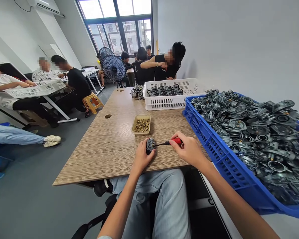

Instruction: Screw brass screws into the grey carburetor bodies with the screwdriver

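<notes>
My left hand (142,155) is closed around a small grey metal carburetor part (150,144), steadying it near the front of the wood-grain table (97,156). In my right hand (188,148) is a screwdriver (175,142) with a red and black handle, gripped between thumb and fingers. Its shaft lies nearly level and points left, with the tip at the part's face; whether it sits in a screw is too small to tell. Just beyond my left hand stands a beige tray (134,130) of small brass-coloured screws (142,125).
A blue crate (220,151) heaped with grey metal parts (254,129) stands close to my right forearm. Behind the screws, a white basket (161,105) holds darker assemblies, with more metal parts (137,92) beside it. A co-worker (165,64) sits at the far end. A fan (114,68) stands beyond.
</notes>
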